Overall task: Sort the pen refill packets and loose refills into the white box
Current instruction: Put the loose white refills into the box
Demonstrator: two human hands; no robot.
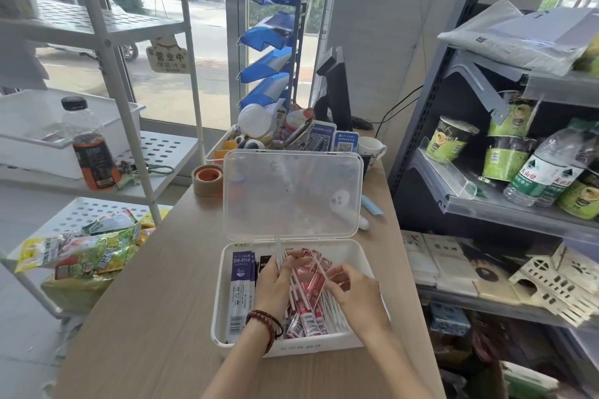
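The white box lies on the wooden counter with its clear lid standing open. Purple refill packets lie flat along its left side. Red refill packets and loose white refills fill the middle and right. My left hand is inside the box and holds a bundle of white refills upright. My right hand is over the right half and pinches a thin refill near the red packets.
A tape roll sits left of the lid. A white mug, QR stands and a cluttered tray stand behind the box. Snack bags lie on the white rack at left. A grey shelf with cups and bottles stands at right.
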